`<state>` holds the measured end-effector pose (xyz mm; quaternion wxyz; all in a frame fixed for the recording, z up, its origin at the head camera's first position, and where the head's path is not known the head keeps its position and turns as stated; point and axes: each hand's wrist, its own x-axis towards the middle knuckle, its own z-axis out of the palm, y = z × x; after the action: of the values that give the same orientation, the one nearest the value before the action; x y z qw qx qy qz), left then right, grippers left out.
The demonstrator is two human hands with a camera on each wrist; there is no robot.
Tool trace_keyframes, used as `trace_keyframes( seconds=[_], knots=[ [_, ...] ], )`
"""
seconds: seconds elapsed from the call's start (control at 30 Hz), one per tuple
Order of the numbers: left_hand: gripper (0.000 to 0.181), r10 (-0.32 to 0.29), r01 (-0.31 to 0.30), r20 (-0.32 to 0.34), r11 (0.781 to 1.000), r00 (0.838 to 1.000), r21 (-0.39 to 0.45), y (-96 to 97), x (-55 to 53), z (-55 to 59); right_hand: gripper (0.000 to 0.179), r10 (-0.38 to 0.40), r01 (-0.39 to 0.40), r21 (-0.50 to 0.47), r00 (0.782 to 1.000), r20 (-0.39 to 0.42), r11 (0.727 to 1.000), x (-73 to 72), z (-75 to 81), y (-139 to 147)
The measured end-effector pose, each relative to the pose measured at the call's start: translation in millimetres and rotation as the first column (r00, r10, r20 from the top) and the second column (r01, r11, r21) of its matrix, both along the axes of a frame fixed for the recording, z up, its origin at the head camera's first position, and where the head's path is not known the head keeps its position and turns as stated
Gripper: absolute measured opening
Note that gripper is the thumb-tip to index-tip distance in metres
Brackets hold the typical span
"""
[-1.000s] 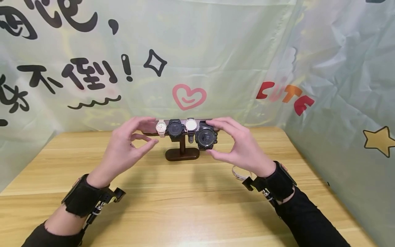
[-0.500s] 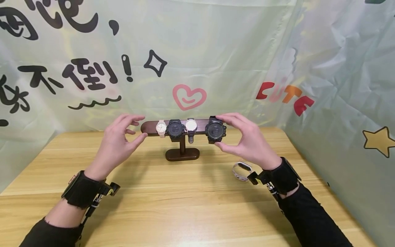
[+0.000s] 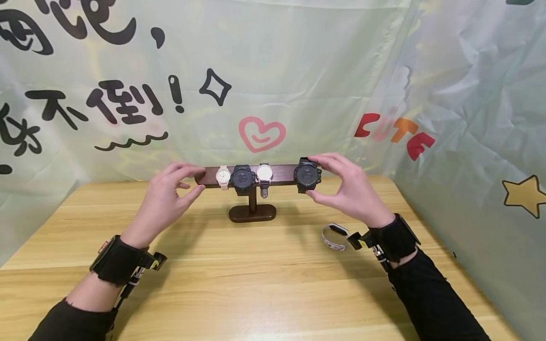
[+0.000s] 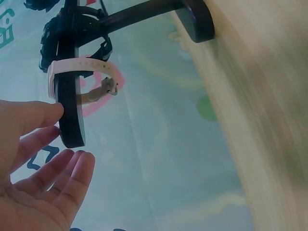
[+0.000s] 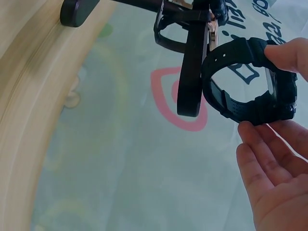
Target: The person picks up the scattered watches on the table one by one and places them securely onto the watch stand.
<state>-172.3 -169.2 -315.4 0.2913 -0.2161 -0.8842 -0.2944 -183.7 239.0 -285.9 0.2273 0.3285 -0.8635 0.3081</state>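
Observation:
A dark brown T-shaped watch stand [image 3: 252, 213] carries three watches on its bar: a pale pink watch [image 3: 222, 176], a black chunky watch [image 3: 242, 177] and a watch with a white dial [image 3: 264, 173]. My left hand [image 3: 167, 196] pinches the bar's left end, thumb against the bar [image 4: 70, 130] in the left wrist view. In my right hand [image 3: 351, 189] a second black chunky watch [image 3: 307, 175] is pinched between thumb and fingers. The right wrist view shows this watch's strap [image 5: 238, 54] as a closed loop, off the bar, beside its free end [image 5: 190, 103].
On the wooden table [image 3: 239, 284], below my right hand, lies a pale fitness band [image 3: 334, 237] with a dark screen. A printed cloth backdrop [image 3: 307, 85] rises behind the table and along its right side.
My right hand has carried the black watch right and slightly up, toward the bar's right end. My left hand moved off leftward, then came back onto the bar's left end.

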Motion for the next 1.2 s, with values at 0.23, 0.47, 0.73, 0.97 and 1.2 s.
trace_keyframes(
  seconds=[0.23,0.47,0.73,0.97,1.2],
  knots=[
    [0.032,0.005,-0.005,0.015,1.000,1.000,-0.003,1.1,-2.1,-3.1,0.070,-0.008,0.008,-0.011,1.000,0.023,1.000,-2.9,1.8,7],
    [0.032,0.005,-0.005,0.006,1.000,1.000,-0.007,0.0,-1.3,-4.0,0.069,-0.005,0.010,-0.055,0.997,0.083,0.998,-7.1,2.0,14],
    [0.031,-0.006,0.006,0.007,1.000,1.000,0.006,0.2,-2.4,-4.5,0.068,-0.008,0.013,-0.058,0.996,0.083,0.998,-14.1,-2.9,19],
    [0.031,-0.007,0.007,0.014,1.000,1.000,0.009,-0.1,-1.5,-4.4,0.068,-0.012,0.018,-0.052,0.993,0.118,0.999,-21.9,-11.1,18],
    [0.030,-0.014,0.014,0.013,1.000,1.000,0.010,0.0,-1.9,-4.5,0.068,-0.009,0.019,-0.052,0.984,0.178,0.998,-26.9,-17.4,13]
  ],
)
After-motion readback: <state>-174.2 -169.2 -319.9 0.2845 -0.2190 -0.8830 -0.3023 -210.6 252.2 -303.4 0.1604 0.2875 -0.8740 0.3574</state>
